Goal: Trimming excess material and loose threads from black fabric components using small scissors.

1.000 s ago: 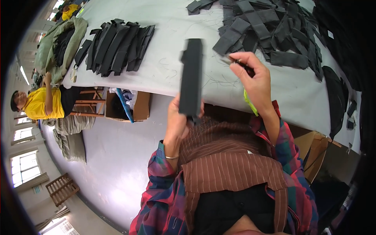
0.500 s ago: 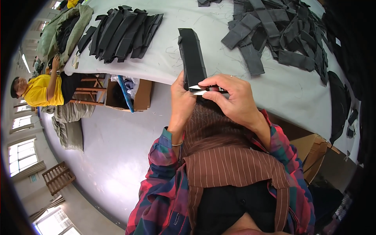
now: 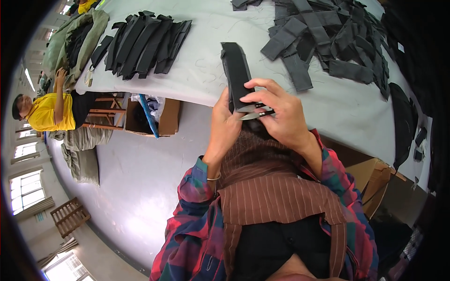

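My left hand (image 3: 226,124) grips the lower end of a black fabric strip (image 3: 236,70), which points away from me over the near edge of the table. In my right hand (image 3: 286,117) is a pair of thread snips (image 3: 257,112), its pale blades pointing left at the strip's lower end. The thumb and lower fingers hold the snips, while the upper fingertips reach to the strip's right edge. To the left on the table lies a row of similar black strips (image 3: 143,44). A loose heap of dark strips (image 3: 328,40) covers the far right.
The pale table (image 3: 211,84) is strewn with loose threads. Below its left edge stands a cardboard box (image 3: 169,117) with a blue bar; another box (image 3: 370,180) is at the right. A person in yellow (image 3: 54,110) works at the left, beside green cloth (image 3: 96,33).
The strip has shifted slightly right and toward me. My right hand's upper fingers have moved onto the strip's edge, and the snips have turned, their tips now a little lower.
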`<state>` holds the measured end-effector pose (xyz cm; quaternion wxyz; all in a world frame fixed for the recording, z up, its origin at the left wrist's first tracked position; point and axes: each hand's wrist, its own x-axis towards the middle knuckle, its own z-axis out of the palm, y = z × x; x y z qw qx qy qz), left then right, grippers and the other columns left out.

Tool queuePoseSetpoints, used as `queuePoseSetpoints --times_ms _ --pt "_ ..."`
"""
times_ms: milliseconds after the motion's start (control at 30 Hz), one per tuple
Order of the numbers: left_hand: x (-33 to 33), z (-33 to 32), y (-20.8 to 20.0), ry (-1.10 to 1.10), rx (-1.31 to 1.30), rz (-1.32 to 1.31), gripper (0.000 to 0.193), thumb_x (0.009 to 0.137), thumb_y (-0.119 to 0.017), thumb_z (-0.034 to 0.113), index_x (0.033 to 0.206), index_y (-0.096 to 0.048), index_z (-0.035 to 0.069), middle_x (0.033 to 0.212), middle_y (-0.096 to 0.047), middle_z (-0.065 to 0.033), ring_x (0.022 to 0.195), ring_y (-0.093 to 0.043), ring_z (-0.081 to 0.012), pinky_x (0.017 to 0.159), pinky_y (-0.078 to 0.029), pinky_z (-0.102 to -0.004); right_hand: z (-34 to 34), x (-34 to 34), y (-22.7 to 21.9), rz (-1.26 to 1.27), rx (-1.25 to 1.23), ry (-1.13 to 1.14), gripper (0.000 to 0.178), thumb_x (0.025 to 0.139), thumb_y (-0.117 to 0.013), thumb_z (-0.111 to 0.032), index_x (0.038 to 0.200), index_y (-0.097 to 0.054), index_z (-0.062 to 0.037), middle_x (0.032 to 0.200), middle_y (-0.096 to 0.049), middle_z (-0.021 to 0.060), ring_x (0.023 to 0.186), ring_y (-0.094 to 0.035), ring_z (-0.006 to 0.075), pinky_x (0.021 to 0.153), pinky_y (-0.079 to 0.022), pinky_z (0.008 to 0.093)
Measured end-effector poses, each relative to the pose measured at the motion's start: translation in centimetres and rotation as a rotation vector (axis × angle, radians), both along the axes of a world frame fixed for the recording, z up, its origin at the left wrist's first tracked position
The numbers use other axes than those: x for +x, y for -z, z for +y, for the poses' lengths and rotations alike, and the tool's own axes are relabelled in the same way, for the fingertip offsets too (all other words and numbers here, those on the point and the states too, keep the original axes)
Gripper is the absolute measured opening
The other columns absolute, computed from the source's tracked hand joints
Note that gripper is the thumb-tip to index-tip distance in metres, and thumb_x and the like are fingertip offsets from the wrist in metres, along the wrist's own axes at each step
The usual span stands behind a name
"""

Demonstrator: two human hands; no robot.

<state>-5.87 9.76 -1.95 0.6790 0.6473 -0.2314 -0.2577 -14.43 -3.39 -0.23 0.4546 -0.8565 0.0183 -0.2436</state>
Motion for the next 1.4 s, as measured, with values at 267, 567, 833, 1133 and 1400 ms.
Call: queuePoseSetpoints --times_ms 267,567,833,1133,1400 --pt "0.4 2.6 -3.2 0.156 0.199 -0.513 0.017 0.086 -0.062 0.009 0.101 -0.060 0.002 0.116 -0.053 -0.0157 0.107 -0.051 -0.0238 0.094 -0.040 -0.0328 -2.3 0.2 -1.0 0.005 0.711 0.110 0.009 0.097 -0.053 -0.011 0.099 -0.059 -0.0047 0.072 -0.051 -0.0066 0.055 -0.039 0.0018 0.049 -0.031 0.0182" --pt "0.8 3.9 -5.1 0.337 0.013 -0.307 0.019 0.089 -0.061 0.014 0.099 -0.062 -0.002 0.123 -0.054 -0.0181 0.110 -0.053 -0.0251 0.094 -0.039 -0.0312 -1.3 1.0 -2.0 0.115 1.363 -0.035 0.010 0.098 -0.054 -0.020 0.096 -0.058 -0.0107 0.072 -0.050 -0.0083 0.053 -0.038 -0.0009 0.047 -0.029 0.0175" --pt "0.6 2.8 -2.3 0.195 0.019 0.042 0.019 0.093 -0.059 0.013 0.105 -0.060 -0.002 0.093 -0.058 0.0011 0.084 -0.050 -0.0061 0.074 -0.042 -0.0216 -3.1 1.1 1.0 0.073 0.620 0.164 0.021 0.087 -0.067 -0.013 0.103 -0.060 -0.0008 0.079 -0.058 0.0000 0.072 -0.053 0.0099 0.067 -0.042 0.0226" --pt "1.6 2.9 -1.9 0.051 -0.009 0.091 0.023 0.092 -0.062 0.014 0.109 -0.061 -0.001 0.091 -0.062 0.0005 0.077 -0.054 -0.0035 0.067 -0.046 -0.0186 -1.7 -0.6 -0.6 -0.002 0.109 0.075 0.020 0.081 -0.070 -0.013 0.100 -0.067 -0.0071 0.090 -0.067 0.0069 0.076 -0.062 0.0221 0.070 -0.049 0.0312" --pt "1.4 2.8 -1.9 0.054 0.041 0.093 0.023 0.092 -0.063 0.014 0.109 -0.061 -0.002 0.090 -0.063 0.0003 0.078 -0.054 -0.0039 0.068 -0.046 -0.0191 -1.8 -0.7 -0.8 -0.031 -0.142 0.041 0.017 0.075 -0.075 -0.016 0.090 -0.069 -0.0121 0.077 -0.065 -0.0001 0.067 -0.058 0.0205 0.061 -0.042 0.0324"
